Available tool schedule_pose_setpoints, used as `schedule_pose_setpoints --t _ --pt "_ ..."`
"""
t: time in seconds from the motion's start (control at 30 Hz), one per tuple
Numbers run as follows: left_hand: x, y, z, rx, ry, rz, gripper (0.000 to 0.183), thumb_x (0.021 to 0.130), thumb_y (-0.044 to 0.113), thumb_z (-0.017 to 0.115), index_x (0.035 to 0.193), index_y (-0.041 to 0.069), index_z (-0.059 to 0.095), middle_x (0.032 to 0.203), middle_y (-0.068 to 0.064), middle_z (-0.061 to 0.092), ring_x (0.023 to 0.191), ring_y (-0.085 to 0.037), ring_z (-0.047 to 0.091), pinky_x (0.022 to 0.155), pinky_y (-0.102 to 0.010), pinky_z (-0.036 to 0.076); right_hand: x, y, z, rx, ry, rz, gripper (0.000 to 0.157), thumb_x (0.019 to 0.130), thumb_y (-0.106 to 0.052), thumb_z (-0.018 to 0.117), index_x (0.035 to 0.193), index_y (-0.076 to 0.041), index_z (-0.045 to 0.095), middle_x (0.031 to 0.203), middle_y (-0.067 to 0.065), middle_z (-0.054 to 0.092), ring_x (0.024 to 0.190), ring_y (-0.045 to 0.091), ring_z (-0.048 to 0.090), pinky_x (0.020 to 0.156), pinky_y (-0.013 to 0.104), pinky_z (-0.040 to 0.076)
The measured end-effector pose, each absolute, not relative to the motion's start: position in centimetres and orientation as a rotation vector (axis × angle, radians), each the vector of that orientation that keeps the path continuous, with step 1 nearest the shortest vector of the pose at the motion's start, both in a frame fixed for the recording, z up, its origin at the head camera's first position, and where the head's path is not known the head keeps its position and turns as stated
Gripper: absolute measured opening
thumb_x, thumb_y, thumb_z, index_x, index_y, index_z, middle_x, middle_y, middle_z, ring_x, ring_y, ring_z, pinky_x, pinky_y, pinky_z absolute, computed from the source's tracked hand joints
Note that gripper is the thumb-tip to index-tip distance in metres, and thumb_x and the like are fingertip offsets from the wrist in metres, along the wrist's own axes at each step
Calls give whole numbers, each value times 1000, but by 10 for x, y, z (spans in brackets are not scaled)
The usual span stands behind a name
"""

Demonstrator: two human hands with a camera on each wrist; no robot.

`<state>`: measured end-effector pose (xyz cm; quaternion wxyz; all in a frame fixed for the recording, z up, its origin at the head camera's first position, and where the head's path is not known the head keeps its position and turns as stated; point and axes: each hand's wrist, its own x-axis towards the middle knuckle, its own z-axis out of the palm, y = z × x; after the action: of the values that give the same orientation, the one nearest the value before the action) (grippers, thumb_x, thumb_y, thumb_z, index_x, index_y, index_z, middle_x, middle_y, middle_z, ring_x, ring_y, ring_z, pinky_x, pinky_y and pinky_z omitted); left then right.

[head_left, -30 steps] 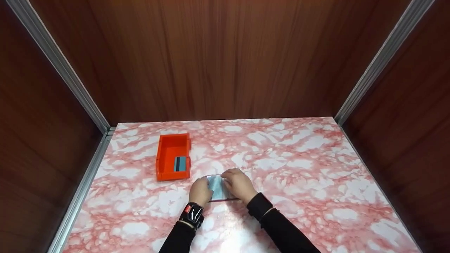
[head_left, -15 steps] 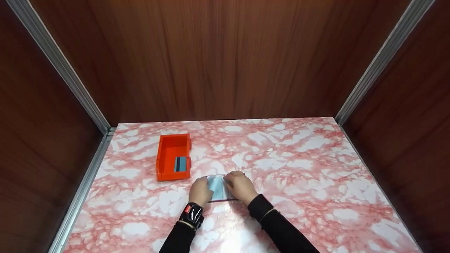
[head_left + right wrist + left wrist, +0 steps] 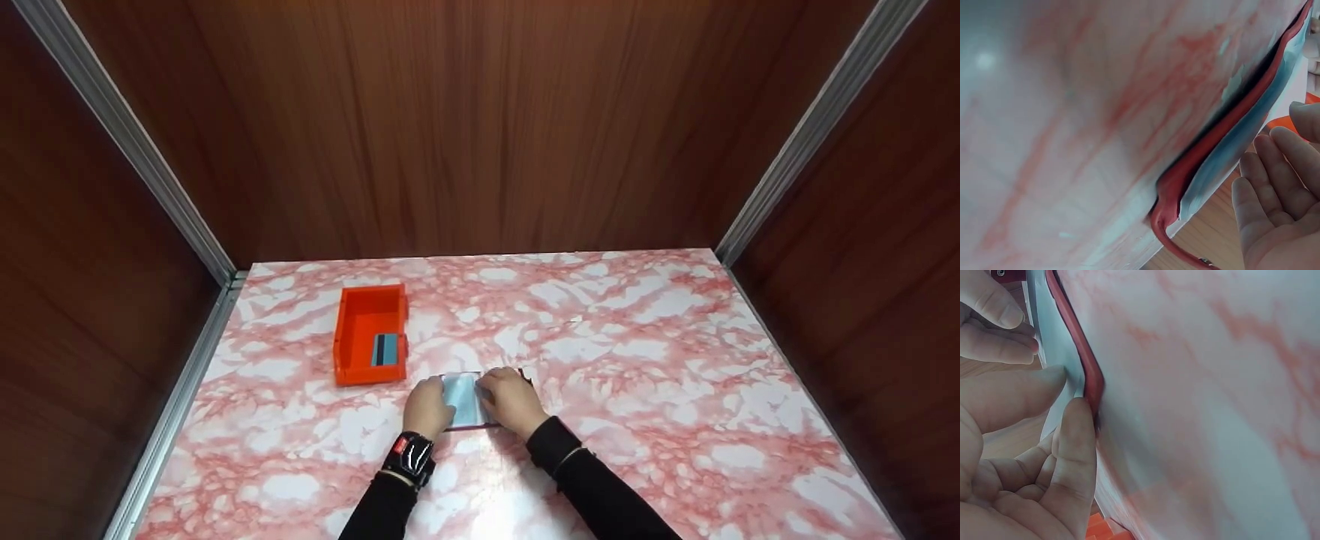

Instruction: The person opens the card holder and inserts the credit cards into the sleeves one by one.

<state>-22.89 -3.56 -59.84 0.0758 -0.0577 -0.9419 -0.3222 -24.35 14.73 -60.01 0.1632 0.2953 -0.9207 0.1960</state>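
A red-edged card holder [image 3: 465, 429] lies opened on the table between my hands, with pale blue translucent sleeves [image 3: 463, 397] on top. My left hand [image 3: 426, 409] pinches its left side; in the left wrist view the thumb and a finger meet at the red edge [image 3: 1094, 379]. My right hand [image 3: 512, 401] rests over the right part, covering much of it. The right wrist view has its fingers [image 3: 1264, 197] loosely bent beside the sleeves, thumb and fingertips apart. A thin red strap [image 3: 1176, 250] with a metal snap sticks out from the holder's end.
An orange bin [image 3: 356, 300] stands to the left behind the hands, with a blue-grey card [image 3: 385, 349] bearing a dark stripe inside. The marbled pink-and-white table [image 3: 637, 352] is bounded by a brown wood-grain back wall [image 3: 480, 135] and side walls.
My right hand has shifted slightly, its knuckles lower than before, and the dark strap end now shows beyond it. My left hand and the bin have stayed in place.
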Motion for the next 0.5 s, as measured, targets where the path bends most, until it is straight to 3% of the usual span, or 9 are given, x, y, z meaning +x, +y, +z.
schedule_pose_setpoints --t 0.5 --pt "-231 -36 -599 -171 -2840 -948 33 68 4 84 92 -6 64 85 -18 65 83 -38 63 79 -50 50 -241 145 -602 845 -2627 538 14 80 -9 77 93 -7 72 94 6 66 91 26 62 81 36 52"
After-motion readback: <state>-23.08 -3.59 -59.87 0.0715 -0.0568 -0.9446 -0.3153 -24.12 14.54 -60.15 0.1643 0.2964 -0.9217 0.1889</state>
